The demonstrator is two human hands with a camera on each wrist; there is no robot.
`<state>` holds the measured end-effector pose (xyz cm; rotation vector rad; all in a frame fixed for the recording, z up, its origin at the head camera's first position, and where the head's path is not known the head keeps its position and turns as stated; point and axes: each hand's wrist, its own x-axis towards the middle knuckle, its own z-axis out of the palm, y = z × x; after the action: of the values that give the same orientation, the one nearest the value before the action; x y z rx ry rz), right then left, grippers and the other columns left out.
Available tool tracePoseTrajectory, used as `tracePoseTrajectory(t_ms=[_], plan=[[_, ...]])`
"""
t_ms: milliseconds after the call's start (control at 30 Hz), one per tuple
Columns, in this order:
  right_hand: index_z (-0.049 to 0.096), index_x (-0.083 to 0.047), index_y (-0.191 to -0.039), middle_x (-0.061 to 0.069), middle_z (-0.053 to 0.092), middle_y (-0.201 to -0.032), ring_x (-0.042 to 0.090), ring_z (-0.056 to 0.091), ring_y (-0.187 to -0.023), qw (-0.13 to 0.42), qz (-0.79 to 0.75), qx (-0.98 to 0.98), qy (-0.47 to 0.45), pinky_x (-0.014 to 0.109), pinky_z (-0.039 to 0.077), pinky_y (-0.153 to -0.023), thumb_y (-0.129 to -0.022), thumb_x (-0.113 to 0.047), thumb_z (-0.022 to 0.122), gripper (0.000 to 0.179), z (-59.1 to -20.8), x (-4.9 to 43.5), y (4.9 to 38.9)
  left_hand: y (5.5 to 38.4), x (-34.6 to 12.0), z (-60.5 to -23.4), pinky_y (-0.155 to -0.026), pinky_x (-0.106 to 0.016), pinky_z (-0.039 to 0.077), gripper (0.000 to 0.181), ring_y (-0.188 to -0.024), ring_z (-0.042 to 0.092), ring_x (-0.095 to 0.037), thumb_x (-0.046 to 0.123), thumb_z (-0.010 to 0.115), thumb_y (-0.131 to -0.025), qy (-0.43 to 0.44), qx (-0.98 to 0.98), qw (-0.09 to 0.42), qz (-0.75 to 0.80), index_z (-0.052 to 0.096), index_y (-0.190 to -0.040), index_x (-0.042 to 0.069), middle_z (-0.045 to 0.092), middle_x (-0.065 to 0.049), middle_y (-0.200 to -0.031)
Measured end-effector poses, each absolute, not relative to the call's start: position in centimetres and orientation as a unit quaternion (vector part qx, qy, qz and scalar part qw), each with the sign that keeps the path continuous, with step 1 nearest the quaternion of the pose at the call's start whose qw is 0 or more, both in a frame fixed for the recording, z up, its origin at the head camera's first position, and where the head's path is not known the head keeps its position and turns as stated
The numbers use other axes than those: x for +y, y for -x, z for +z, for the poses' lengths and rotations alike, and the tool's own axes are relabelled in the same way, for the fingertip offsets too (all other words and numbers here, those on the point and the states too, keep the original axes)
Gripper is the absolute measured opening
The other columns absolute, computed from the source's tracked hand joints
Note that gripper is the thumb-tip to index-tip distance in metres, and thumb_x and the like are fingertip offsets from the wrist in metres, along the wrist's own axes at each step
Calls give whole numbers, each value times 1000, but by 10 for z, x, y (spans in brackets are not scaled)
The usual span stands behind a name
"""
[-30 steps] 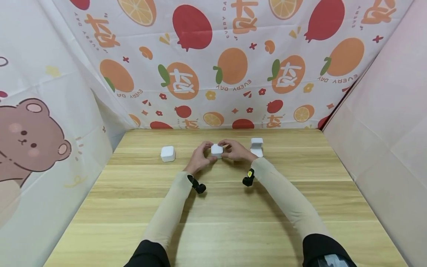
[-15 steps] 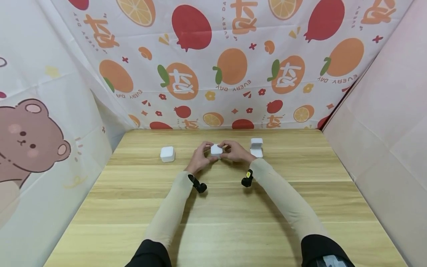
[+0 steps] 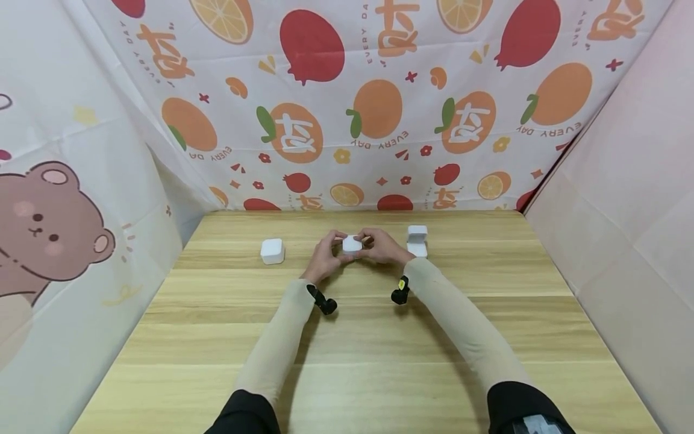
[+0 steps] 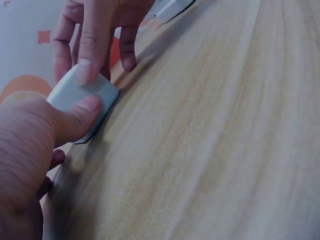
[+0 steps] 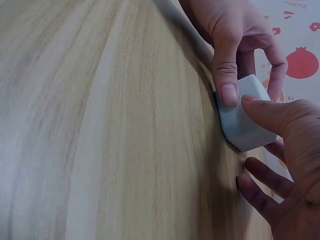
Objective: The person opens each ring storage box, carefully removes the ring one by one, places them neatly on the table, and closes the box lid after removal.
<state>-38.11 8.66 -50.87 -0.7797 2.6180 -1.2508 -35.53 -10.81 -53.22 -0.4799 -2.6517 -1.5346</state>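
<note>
A small white box (image 3: 352, 244) with rounded corners sits between my two hands near the far side of the table. My left hand (image 3: 324, 258) grips its left side, and my right hand (image 3: 382, 246) grips it from the right. In the left wrist view both thumbs press on the front face of the white box (image 4: 95, 97), close together. The right wrist view shows the same thumbs on the box (image 5: 245, 120), with fingers reaching behind it. Its lid looks closed in the head view; its back is hidden by fingers.
Another closed white box (image 3: 272, 251) stands to the left on the wooden table (image 3: 352, 361). To the right, just beyond my right wrist, a similar white box (image 3: 417, 241) has its hinged lid raised. A fruit-print cloth (image 3: 336, 120) hangs behind the table's far edge.
My thumbs have come slightly closer together on the front of the held box. The hands and the other two boxes stay nearly where they were.
</note>
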Motion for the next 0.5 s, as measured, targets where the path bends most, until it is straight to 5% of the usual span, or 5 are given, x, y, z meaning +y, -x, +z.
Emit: tracePoseTrajectory(t_ms=[500], plan=[[60, -18, -98, -1, 60, -112, 19, 58, -99, 85, -404, 880, 235, 34, 49, -86, -73, -23, 74, 29, -505, 86, 383, 359, -107, -530, -102, -46, 37, 51, -116, 55, -26, 16, 77, -69, 168, -865, 43, -471, 50, -112, 16, 55, -12, -127]])
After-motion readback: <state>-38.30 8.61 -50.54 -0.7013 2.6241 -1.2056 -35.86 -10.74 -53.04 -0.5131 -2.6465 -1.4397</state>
